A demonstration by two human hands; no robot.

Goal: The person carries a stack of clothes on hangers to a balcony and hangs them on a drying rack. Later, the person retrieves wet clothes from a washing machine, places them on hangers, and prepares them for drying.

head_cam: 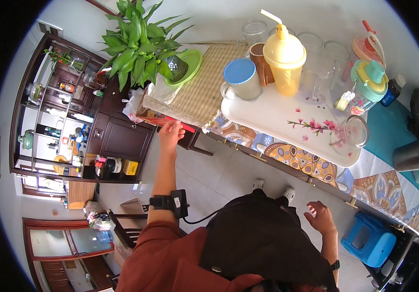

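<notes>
My left hand [172, 134] is at the left end of the cabinet, against a red flat item [188, 127] beside the woven mat [209, 84]. Its fingers are partly curled, and whether they grip the item cannot be told. Low at the right, in front of the cabinet, my right hand [321, 218] hangs with fingers apart and nothing in it. On the white tray [268, 126] stand a mug with a blue lid [241, 78], a brown mug [260, 62], a yellow cup with a straw [286, 62], clear glasses, and a glass jar lying tilted [355, 131].
A potted plant [140, 51] and a green plate [191, 65] are at the left. Right of the tray are a teal-lidded bottle [368, 85], a dark bottle [394, 89] and a metal cup [414, 153]. A blue plastic stool [370, 241] stands on the floor; dark shelving [121, 138] is behind left.
</notes>
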